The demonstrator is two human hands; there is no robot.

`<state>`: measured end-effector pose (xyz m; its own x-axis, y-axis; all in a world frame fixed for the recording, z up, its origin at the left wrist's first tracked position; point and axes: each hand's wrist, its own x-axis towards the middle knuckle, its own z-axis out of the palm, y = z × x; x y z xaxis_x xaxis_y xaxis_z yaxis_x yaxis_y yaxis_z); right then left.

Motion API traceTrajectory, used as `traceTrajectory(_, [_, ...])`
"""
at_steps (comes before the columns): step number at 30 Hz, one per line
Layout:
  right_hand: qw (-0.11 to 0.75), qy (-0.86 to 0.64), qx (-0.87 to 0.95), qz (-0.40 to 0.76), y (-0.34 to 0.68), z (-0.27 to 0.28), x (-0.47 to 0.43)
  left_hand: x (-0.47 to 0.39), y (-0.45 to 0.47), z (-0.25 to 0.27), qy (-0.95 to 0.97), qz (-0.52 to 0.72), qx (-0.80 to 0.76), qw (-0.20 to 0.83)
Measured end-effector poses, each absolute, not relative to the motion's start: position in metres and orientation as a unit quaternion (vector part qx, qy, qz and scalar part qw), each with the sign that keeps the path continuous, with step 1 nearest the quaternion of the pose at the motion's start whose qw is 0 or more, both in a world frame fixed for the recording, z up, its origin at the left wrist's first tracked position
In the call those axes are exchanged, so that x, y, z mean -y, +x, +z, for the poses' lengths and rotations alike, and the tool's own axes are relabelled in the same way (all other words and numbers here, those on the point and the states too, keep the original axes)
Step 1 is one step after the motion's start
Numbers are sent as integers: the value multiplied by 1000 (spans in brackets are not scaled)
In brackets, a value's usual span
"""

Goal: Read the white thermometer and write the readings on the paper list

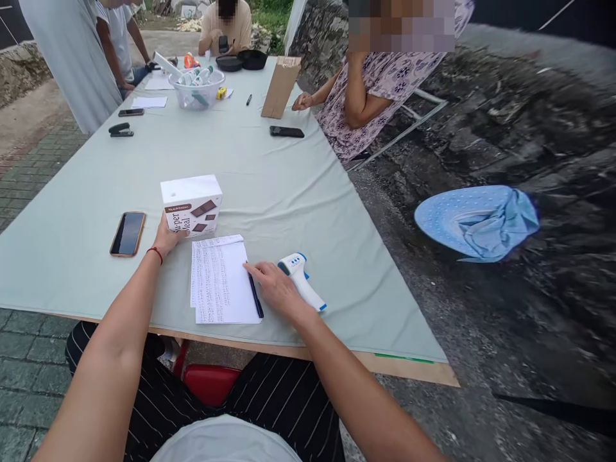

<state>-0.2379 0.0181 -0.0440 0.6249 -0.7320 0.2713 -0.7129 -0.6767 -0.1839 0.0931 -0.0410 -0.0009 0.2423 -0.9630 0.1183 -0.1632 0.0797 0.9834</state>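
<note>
My left hand [169,237] grips the lower left corner of a white box with brown chocolate-bar pictures [192,205], which stands on the table. Its thumb crosses the front, and the other fingers are partly hidden behind the box's side. My right hand [274,285] holds nothing. Its fingers reach out to the right edge of a stack of handwritten paper sheets [219,282], close to the top of a black pen [255,295] lying there. Right beside that hand lies a white and blue infrared thermometer [303,282], its handle toward me.
A phone [128,234] lies left of the box. Farther off are a stapler [120,130], a dark phone [287,131], a cardboard piece [282,88], a plastic basket of bottles [197,96] and black pans [253,59]. Several people are around the table [298,199]. A blue hat [476,221] is at right.
</note>
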Motion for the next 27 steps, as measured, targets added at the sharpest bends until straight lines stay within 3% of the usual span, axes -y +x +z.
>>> traceTrajectory(4, [-14,-803,-552,-224,-269,-40,-29,42,100,4,601,-361,475,532])
traceTrajectory(7, [4,-688,-703,-183,-297,-50,-32,37,97,10,618,-331,447,555])
traceTrajectory(11, [104,-667,-721,-157,-311,-61,-31,17,79,18,571,-375,418,599])
traceTrajectory(14, [177,-635,-704,-263,-297,-48,-31,-6,67,16,545,-410,407,608])
traceTrajectory(18, [410,-549,-568,-457,-247,-1,-40,-29,61,8,572,-402,412,585])
traceTrajectory(21, [571,-470,-441,-509,-198,32,-49,-36,59,1,575,-390,439,570])
traceTrajectory(27, [651,-430,-362,-509,-130,44,-44,-40,59,-6,569,-343,507,550])
